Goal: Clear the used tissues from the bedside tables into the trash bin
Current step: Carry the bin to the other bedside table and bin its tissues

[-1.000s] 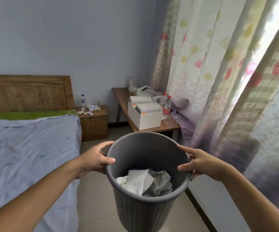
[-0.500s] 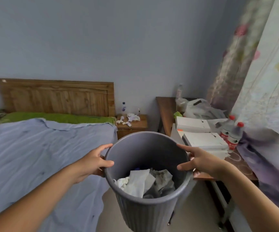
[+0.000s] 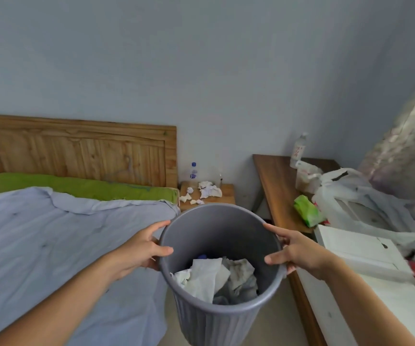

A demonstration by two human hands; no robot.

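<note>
A grey trash bin is held off the floor between the bed and a wooden table. Its rim is gripped on one side by the left hand and on the other by the right hand, each with the thumb hooked inside and the fingers curled outside. Crumpled paper lies in the bin. More used tissues are scattered on the bedside table just behind the bin, beside a small bottle.

Matt ribbed plastic trash bin
</note>
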